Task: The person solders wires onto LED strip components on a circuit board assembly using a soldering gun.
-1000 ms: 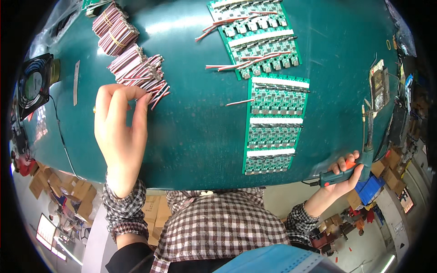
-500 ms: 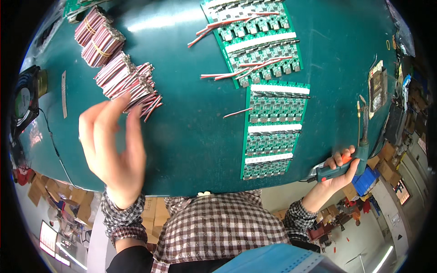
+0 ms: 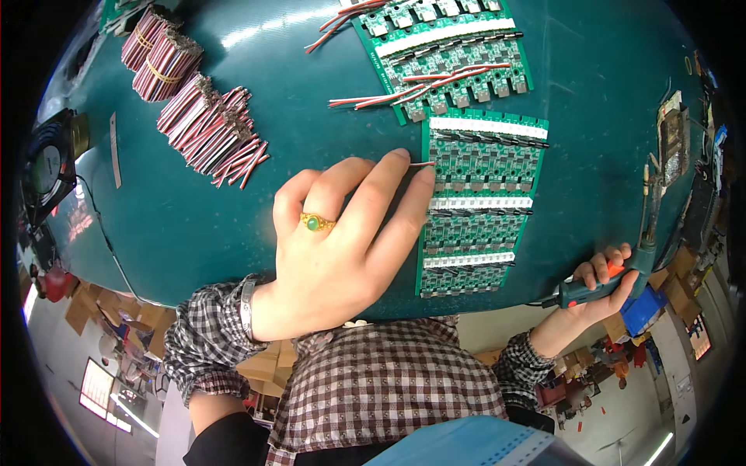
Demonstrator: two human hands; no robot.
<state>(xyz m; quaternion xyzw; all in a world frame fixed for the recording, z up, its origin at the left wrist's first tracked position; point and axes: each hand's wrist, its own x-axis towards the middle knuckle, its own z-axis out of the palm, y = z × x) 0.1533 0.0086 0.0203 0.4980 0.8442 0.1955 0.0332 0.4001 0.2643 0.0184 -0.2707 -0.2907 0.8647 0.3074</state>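
My left hand [image 3: 346, 233], with a green-stoned ring and a bracelet, is at the left edge of the nearer green circuit board panel [image 3: 482, 186]. Its thumb and forefinger close around a thin red-and-white wire [image 3: 422, 164], whose end reaches the panel's edge; the rest of the wire is hidden by the fingers. Off to the right, my right hand [image 3: 600, 283] grips a soldering gun [image 3: 644, 268] with a dark green body and orange trigger. The gun's long tip and thin feed tube point away from me, clear of the panel.
A second panel [image 3: 451, 50] lies farther back, with loose red-and-white wires [image 3: 388, 99] across it. Bundled and loose short wires [image 3: 206, 128] are piled at the left. A black fan [image 3: 50, 167] stands at the far left, and a worn metal holder [image 3: 674, 136] at the right.
My left hand has moved right, from the wire pile to the wire at the nearer panel's edge. The right hand still holds the soldering gun. The whole view has shifted slightly.
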